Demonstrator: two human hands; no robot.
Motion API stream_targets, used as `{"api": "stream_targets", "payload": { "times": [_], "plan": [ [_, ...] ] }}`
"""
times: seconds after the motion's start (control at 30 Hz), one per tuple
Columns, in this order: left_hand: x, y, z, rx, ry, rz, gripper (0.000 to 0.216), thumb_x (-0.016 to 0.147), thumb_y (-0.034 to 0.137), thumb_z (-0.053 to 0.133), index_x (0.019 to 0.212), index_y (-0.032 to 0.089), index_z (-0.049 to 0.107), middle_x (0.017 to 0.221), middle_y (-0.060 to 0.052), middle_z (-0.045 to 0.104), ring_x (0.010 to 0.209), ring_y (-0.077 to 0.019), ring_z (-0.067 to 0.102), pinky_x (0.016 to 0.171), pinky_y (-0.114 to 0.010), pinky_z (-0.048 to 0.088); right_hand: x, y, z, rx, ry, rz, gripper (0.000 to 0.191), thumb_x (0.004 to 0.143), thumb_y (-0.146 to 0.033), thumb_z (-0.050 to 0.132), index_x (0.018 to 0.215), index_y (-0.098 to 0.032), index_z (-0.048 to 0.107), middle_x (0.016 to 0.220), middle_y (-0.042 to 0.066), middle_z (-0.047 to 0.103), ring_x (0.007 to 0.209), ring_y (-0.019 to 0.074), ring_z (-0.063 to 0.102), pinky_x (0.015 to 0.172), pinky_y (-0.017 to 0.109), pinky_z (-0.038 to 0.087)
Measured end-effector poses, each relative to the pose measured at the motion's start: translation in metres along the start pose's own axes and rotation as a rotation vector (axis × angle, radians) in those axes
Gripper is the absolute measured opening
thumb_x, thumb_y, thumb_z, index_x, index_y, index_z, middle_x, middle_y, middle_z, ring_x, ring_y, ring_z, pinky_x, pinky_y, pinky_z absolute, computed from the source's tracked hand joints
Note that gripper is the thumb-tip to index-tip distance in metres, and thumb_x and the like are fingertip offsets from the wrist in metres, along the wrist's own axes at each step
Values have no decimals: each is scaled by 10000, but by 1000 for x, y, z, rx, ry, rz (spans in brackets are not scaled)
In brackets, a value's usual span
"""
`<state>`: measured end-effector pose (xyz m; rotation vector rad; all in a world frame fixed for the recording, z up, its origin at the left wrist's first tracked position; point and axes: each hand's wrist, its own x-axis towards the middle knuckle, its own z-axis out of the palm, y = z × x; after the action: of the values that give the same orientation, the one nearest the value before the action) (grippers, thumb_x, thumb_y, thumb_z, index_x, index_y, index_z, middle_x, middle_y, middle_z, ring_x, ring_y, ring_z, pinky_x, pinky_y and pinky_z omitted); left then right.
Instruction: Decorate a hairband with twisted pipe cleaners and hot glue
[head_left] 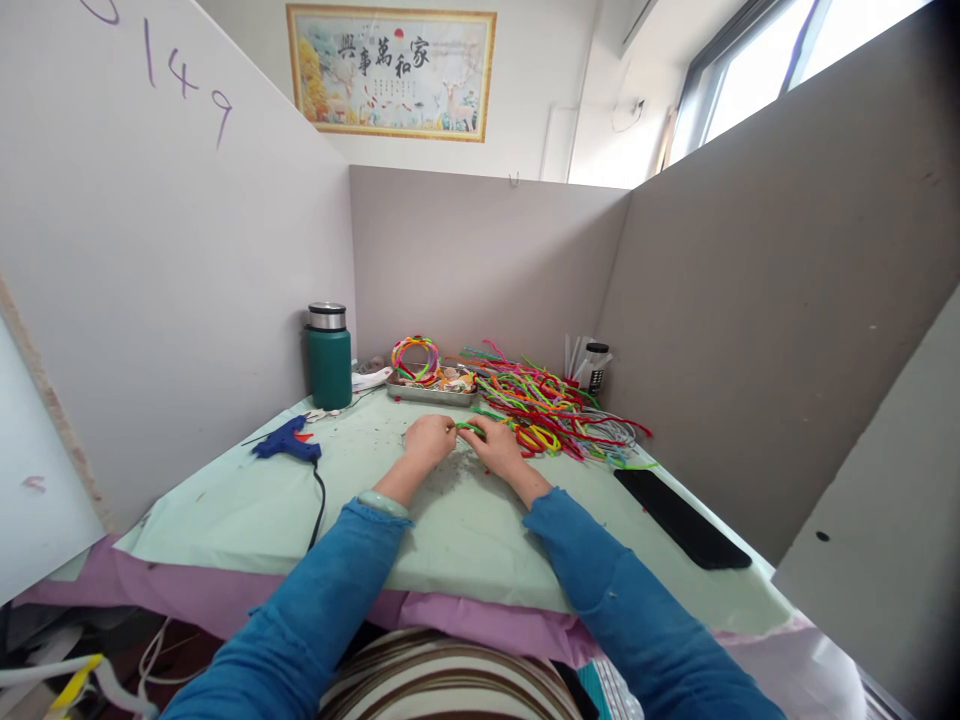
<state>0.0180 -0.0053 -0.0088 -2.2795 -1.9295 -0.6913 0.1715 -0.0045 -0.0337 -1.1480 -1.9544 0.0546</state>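
My left hand and my right hand meet at the middle of the table, fingers curled, both pinching a short green pipe cleaner between them. Both arms wear blue sleeves, and a pale bangle sits on my left wrist. Just right of my hands lies a heap of coloured pipe cleaners. Small scraps are scattered on the pale green mat under my hands.
A blue glue gun with a black cord lies at the left. A green flask stands at the back left beside a metal tray with coiled rings. A black phone lies at the right. Grey partitions enclose the table.
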Motion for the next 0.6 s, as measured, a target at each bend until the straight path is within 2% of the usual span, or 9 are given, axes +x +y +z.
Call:
{"api": "stream_targets", "payload": {
  "times": [0.13, 0.3, 0.43, 0.6],
  "plan": [
    [1, 0, -3, -66, 24, -58, 323, 827, 427, 446, 914, 256, 706, 905, -84, 706, 856, -211, 629, 686, -269, 435, 0, 0, 0, 22, -15, 70, 313, 814, -435, 563, 999, -191, 627, 781, 44, 672, 727, 178, 594, 651, 254, 374],
    [-1, 1, -5, -97, 49, -89, 333, 830, 445, 449, 898, 252, 712, 900, -83, 707, 855, -203, 627, 674, -256, 423, 1, 1, 0, 84, -9, 112, 300, 798, -430, 573, 975, -193, 622, 820, 47, 667, 757, 185, 594, 685, 270, 395],
    [0, 1, -5, -102, 50, -109, 338, 831, 454, 448, 888, 254, 714, 894, -83, 707, 855, -205, 625, 676, -259, 424, 3, 0, -1, 203, 59, 130, 320, 779, -430, 584, 981, -182, 595, 875, 48, 647, 756, 174, 583, 705, 281, 419],
    [0, 1, -5, -122, 47, -119, 344, 830, 465, 441, 890, 261, 711, 880, -76, 707, 842, -210, 626, 663, -265, 423, 5, -3, -3, 378, 144, 155, 449, 768, -465, 580, 1099, -165, 529, 788, 26, 581, 693, 159, 559, 639, 269, 442]
  ]
}}
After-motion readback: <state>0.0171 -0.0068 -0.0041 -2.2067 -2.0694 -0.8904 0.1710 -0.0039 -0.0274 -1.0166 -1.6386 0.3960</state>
